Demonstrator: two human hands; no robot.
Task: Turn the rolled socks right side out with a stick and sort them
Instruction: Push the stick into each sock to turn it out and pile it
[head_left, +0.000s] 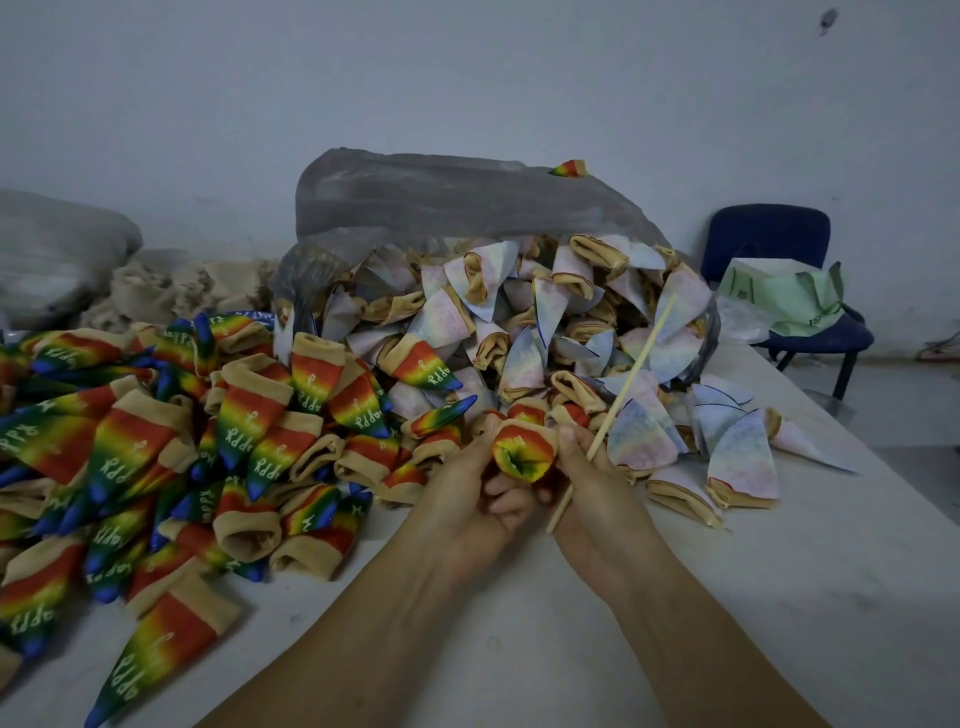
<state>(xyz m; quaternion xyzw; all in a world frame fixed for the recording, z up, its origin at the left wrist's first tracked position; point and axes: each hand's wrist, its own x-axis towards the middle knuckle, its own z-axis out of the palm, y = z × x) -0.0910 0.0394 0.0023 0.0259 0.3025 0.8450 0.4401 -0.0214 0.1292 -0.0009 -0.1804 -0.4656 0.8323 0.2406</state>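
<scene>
My left hand (467, 493) and my right hand (592, 499) both grip one rainbow sock (522, 452) above the table, its bunched red and yellow part facing me. The right hand also holds a thin wooden stick (631, 374), which slants up to the right over the pale socks. A heap of rainbow socks (156, 457) with tan cuffs and green lettering lies at the left. A heap of pale inside-out socks (519, 322) spills from a grey plastic bag (441, 197) behind my hands.
The white table (779, 597) runs under everything, its right edge slanting from mid right to lower right. A blue chair (769, 234) with a green bag (784, 296) stands at the back right. Grey sacks (57, 249) lie at the back left against the wall.
</scene>
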